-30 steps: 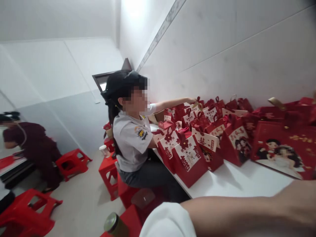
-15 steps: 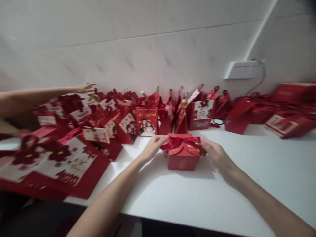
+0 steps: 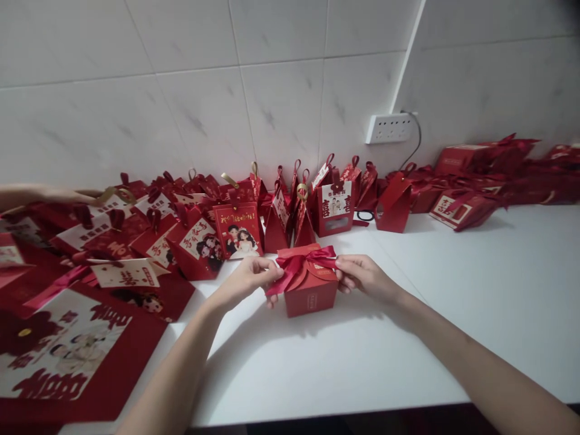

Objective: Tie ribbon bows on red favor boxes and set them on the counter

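Observation:
A small red gift box [image 3: 312, 292] stands on the white table [image 3: 362, 356] in front of me, with a red ribbon bow [image 3: 299, 266] across its lid. My left hand [image 3: 248, 279] pinches the left loop and tail of the bow. On the other side my right hand [image 3: 362, 275] pinches the bow's right end. Both hands are closed on the ribbon and rest against the box top.
Several red wedding gift bags [image 3: 235, 226] and boxes line the tiled wall from left to right. A large red bag [image 3: 67, 356] lies flat at the front left. A co-worker's arm [image 3: 40, 194] reaches in at the far left. A white power strip [image 3: 390, 128] hangs on the wall.
My view swung from the co-worker on the left to the table in front. My hands have drawn closer on the bow, and the box sits slightly left of where it was.

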Tool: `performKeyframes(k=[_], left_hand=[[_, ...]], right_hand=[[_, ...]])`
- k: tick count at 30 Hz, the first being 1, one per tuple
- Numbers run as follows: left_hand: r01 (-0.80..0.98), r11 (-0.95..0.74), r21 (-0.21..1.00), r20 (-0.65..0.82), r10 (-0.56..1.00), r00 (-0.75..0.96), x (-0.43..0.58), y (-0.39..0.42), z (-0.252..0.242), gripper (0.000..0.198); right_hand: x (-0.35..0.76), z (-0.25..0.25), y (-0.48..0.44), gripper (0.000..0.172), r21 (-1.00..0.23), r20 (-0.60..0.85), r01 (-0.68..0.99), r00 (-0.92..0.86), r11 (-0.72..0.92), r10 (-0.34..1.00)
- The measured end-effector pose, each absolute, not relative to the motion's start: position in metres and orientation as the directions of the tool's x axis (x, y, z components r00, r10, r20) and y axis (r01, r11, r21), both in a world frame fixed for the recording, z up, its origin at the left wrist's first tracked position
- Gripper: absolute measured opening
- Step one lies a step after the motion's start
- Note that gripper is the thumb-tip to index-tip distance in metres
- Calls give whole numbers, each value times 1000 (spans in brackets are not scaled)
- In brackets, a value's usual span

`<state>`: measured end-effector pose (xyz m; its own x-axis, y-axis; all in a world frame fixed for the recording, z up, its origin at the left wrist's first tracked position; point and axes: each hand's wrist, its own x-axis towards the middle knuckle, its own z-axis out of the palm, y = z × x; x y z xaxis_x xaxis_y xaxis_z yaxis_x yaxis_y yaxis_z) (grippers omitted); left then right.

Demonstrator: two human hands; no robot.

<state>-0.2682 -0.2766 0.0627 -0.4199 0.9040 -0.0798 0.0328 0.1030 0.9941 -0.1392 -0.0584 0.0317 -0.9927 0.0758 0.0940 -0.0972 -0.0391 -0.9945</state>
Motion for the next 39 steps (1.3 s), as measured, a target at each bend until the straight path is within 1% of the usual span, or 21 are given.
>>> performKeyframes(k=[5,8,11,14,17,20,22,23,24,25,26,27,29,31,32,33,34,35,36,37,39], left_hand=[[43,139,989,-114,920,-374,-269,-279,64,36],[11,136,991,-122,919,-375,-265,-279,66,36],[-26,212,977,-208,917,-341,-257,-279,70,38],[-50,284,958,-285,908,-306,-249,-278,76,41],[-70,336,939,-341,900,-271,-245,-275,78,43],[-76,356,931,-364,902,-233,-245,-274,76,43],[-67,332,941,-338,909,-244,-246,-275,74,42],[-62,316,947,-321,912,-255,-247,-275,73,41],[-58,299,952,-304,915,-265,-248,-275,72,41],[-56,286,957,-290,917,-273,-248,-275,72,41],[-54,277,959,-281,918,-280,-249,-275,71,41],[-54,271,961,-275,918,-285,-249,-275,71,41],[-52,269,962,-272,918,-287,-252,-276,70,41],[-51,274,961,-277,928,-250,-257,-279,68,44],[-51,271,961,-275,934,-226,-260,-280,66,47],[-56,261,964,-267,938,-222,-263,-281,65,51],[-64,246,967,-254,934,-252,-265,-280,63,55],[-67,226,972,-235,918,-319,-266,-279,62,58],[-60,205,977,-211,884,-417,-266,-277,61,59],[-39,186,982,-178,829,-530,-265,-273,60,58],[51,170,984,-84,698,-711,-258,-265,59,51]], right_hand=[[-134,35,-58,37,-995,93,-94,-995,41,-20],[-130,38,-57,35,-999,-1,7,-993,-52,-114],[-125,41,-57,35,-974,-93,143,-960,-176,-262],[-120,46,-57,36,-945,-140,247,-897,-212,-420],[-117,51,-59,38,-937,-195,317,-824,-149,-532],[-114,56,-60,42,-931,-262,361,-765,-56,-589],[-112,59,-58,45,-913,-349,405,-698,57,-625],[-111,61,-56,46,-897,-411,417,-661,148,-628],[-110,62,-52,46,-879,-470,406,-648,250,-599],[-110,63,-49,47,-862,-505,372,-675,343,-538],[-111,63,-45,49,-856,-494,322,-740,403,-457],[-112,62,-41,53,-871,-424,261,-828,417,-367],[-117,59,-36,60,-938,-176,118,-972,326,-156],[-122,52,-37,57,-977,66,-44,-993,210,97],[-124,49,-39,55,-970,169,-125,-963,206,210],[-125,46,-42,59,-951,254,-187,-926,247,279],[-126,43,-46,70,-923,318,-223,-903,315,291],[-126,40,-50,84,-889,352,-238,-902,392,250],[-125,39,-54,97,-852,351,-235,-919,468,177],[-124,38,-58,107,-814,322,-220,-941,537,101],[-121,37,-64,112,-754,243,-180,-970,631,14]])
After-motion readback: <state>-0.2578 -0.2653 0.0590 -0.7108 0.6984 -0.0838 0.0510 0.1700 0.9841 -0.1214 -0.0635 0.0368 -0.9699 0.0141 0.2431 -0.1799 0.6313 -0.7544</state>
